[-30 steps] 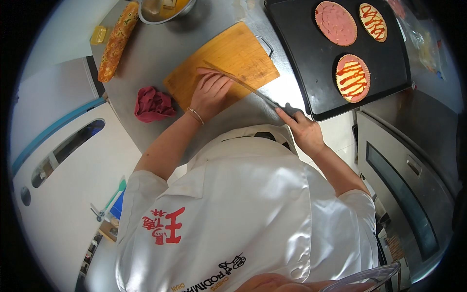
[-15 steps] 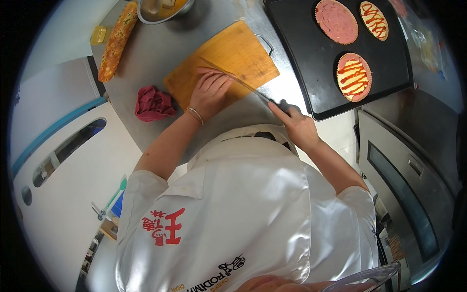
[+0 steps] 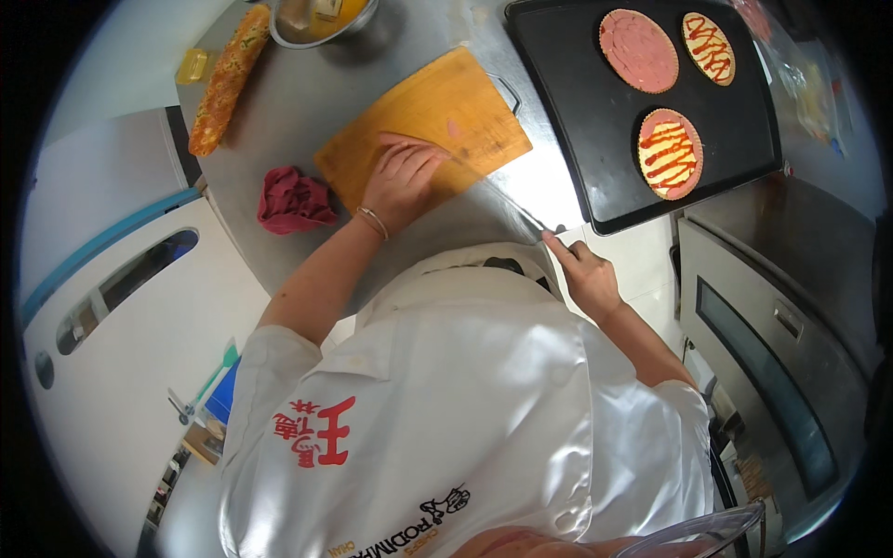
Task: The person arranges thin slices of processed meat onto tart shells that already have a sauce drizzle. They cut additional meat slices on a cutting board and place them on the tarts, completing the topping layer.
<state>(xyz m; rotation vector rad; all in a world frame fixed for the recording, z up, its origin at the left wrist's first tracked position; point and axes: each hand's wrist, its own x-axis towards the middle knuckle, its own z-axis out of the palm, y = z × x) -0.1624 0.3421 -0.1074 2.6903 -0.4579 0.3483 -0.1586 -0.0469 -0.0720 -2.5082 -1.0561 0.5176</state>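
On the wooden cutting board, my left hand presses its closed fingers on pink ham slices, which are partly hidden under them. My right hand grips the handle of a long knife. The blade runs from that hand toward the left fingertips and the ham, its far end over the board. A small pink ham piece lies separate on the board, beyond the blade.
Right of the board, a black baking tray bears a pink-topped round base and two red-striped ones. A crumpled red cloth lies left of the board. Farther off are a long bread loaf and a metal bowl.
My right hand has drawn the knife back toward me and slightly right. A small ham piece now shows separate on the board. My left hand has stayed nearly in place.
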